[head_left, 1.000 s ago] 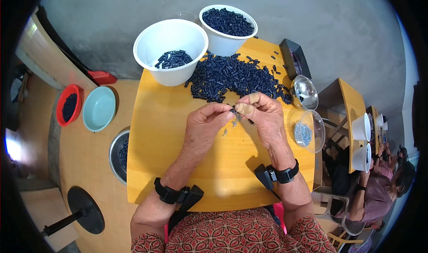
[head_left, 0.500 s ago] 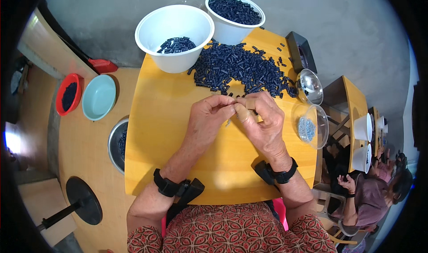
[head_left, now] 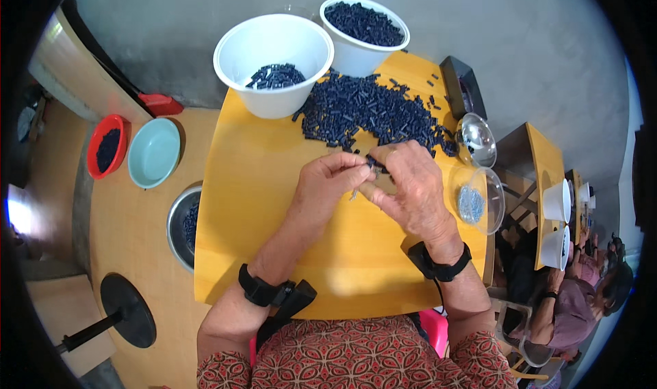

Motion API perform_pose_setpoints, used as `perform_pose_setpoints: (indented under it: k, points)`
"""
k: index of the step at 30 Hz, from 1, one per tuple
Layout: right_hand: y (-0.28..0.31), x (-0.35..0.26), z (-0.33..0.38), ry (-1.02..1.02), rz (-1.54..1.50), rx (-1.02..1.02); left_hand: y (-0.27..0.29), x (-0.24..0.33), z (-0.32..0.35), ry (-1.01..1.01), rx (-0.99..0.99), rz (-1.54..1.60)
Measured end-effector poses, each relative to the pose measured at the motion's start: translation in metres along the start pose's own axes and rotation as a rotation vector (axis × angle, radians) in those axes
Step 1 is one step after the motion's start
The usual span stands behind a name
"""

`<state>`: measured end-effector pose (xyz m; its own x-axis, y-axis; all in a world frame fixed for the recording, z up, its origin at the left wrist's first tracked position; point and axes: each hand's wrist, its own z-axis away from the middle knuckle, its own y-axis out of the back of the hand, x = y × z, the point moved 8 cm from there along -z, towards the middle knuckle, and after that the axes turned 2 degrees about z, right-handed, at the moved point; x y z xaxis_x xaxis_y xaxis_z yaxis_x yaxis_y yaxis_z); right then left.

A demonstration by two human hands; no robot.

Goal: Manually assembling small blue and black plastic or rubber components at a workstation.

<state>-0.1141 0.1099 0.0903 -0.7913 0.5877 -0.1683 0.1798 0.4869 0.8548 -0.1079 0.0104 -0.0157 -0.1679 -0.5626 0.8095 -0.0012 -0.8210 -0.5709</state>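
Observation:
My left hand (head_left: 321,187) is closed in a pinch over the middle of the table. Thin silvery metal pieces (head_left: 354,195) stick out below its fingertips. Close against it, my right hand (head_left: 414,187) has its fingers bent around a small dark plastic piece (head_left: 371,161), partly hidden by the fingertips. Just beyond both hands spreads a loose pile of short dark plastic pieces (head_left: 369,111). A clear round bowl (head_left: 494,201), with small silvery pieces (head_left: 471,204) in it, stands to the right of my right hand.
Two white tubs (head_left: 274,105) (head_left: 356,61) with dark pieces stand at the table's far side. A black tray (head_left: 460,88) and another clear bowl (head_left: 479,140) are at the right edge. Left on the floor are red (head_left: 125,149), pale green (head_left: 154,153) and metal (head_left: 179,248) basins. People sit at right.
My right hand has shifted slightly right and its fingers have turned downward. A dark piece now shows between the hands. The left hand stays nearly in place, still pinching.

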Motion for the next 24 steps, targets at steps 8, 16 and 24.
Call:
perform_pose_setpoints:
  k: [8,16,24]
  points:
    - [0.0,-0.01,-0.018,0.188,0.2,-0.184,0.004,0.004,0.004,0.011,0.038,-0.035]
    - [-0.011,-0.009,-0.019,0.302,0.16,-0.239,0.008,0.0,0.002,0.035,0.091,-0.07]
    - [-0.021,-0.008,-0.007,0.288,0.142,-0.242,0.012,-0.01,0.0,0.059,0.054,-0.108]
